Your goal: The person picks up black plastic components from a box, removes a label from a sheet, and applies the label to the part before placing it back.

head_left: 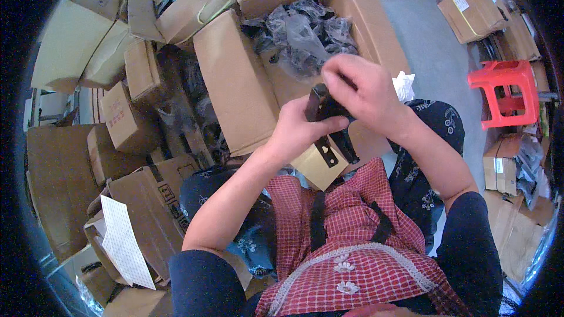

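**A black part held in the left hand, with the right hand bent over it**

The black part (317,101) is in front of the person, above the lap and at the near side of an open carton (235,85). The left hand (298,124) comes from the lower left and is clamped on this part, with its thumb lying across toward the right. The right hand (365,89) comes from the lower right, its wrist bent and its fingers curled inward near the upper end of the part. These fingers are somewhat blurred, so one cannot tell if they pinch something. Below the hands there is a yellowish card (314,167), and a dark strip with holes (326,152) lies over it.

Inside the carton are dark pieces in clear plastic (299,35). To the left, a white sheet (124,243) carries rows of small marks, too small to read. A brown box (150,205) near it has dark printing, and another box (130,118) shows reddish printed marks. At the upper right, a taped box (473,14) bears a white label (460,3), above a red stool (506,91).
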Available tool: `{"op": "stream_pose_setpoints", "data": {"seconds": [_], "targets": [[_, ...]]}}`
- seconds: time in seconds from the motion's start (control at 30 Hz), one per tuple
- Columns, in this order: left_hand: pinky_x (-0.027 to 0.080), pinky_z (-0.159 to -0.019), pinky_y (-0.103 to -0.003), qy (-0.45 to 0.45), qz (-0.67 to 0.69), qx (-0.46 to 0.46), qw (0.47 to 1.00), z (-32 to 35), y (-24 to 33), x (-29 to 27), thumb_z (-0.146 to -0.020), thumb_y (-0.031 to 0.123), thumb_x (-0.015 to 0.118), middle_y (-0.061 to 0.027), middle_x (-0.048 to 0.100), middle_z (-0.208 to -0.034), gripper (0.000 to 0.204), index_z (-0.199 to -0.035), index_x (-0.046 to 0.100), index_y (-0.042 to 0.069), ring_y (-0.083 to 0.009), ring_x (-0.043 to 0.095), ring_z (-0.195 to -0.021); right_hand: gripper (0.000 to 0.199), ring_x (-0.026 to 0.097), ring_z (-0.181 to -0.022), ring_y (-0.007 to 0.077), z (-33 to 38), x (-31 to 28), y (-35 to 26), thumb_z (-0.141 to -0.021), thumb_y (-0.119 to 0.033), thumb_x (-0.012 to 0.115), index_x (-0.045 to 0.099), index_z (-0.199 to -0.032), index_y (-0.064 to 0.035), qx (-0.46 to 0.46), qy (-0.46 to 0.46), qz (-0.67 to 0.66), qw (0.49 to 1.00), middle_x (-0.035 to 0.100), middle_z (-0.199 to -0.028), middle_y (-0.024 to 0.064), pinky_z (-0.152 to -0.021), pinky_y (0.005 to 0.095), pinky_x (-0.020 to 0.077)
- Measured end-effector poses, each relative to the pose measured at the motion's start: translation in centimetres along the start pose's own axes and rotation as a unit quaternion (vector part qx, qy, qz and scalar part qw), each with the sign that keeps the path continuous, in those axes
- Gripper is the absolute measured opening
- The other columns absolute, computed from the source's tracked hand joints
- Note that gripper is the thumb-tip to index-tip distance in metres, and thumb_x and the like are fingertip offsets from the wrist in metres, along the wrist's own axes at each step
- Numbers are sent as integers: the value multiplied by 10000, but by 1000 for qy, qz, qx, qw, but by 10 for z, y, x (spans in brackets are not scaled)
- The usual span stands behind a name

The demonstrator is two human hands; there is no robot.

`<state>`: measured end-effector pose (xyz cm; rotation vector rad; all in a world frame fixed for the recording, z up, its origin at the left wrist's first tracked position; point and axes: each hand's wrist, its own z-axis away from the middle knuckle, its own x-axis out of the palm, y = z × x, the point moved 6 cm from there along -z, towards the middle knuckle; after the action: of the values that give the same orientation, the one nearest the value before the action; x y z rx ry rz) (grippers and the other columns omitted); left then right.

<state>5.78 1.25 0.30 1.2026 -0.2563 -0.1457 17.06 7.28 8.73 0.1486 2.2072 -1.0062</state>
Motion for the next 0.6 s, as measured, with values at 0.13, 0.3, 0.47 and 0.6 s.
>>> {"op": "stream_pose_setpoints", "data": {"seconds": [0.13, 0.3, 0.47, 0.6], "targets": [[497, -805, -280, 6, 118, -32, 992, 5, 0, 2, -840, 156, 766, -3, 662, -983, 314, -1094, 654, 10, -107, 605, -892, 207, 627, -636, 90, -8, -9, 37, -979, -251, 582, 620, -992, -49, 324, -28, -386, 863, 662, -824, 46, -580, 239, 509], [517, -720, -270, 64, 206, -26, 976, -7, -8, -16, -897, 253, 705, -13, 656, -946, 301, -1100, 647, 39, -111, 615, -828, 229, 620, -794, 104, -3, -8, 36, -935, -236, 647, 646, -1035, -29, 201, -86, -279, 935, 664, -913, 43, -734, 258, 511], [530, -643, -294, 65, 219, -21, 973, -11, -1, -31, -917, 304, 671, -40, 680, -957, 330, -1122, 647, 47, -144, 646, -793, 233, 591, -1031, 191, -1, -7, 20, -847, -179, 684, 650, -998, -5, 81, -205, -228, 948, 641, -1041, 78, -918, 335, 463], [522, -662, -302, 83, 259, -28, 962, -13, -2, -34, -919, 321, 662, -37, 677, -947, 333, -1124, 650, 60, -149, 646, -806, 311, 622, -1038, 250, 3, -5, 4, -780, -190, 725, 649, -1030, -22, -9, -239, -202, 950, 660, -1043, 100, -960, 357, 462]]}}
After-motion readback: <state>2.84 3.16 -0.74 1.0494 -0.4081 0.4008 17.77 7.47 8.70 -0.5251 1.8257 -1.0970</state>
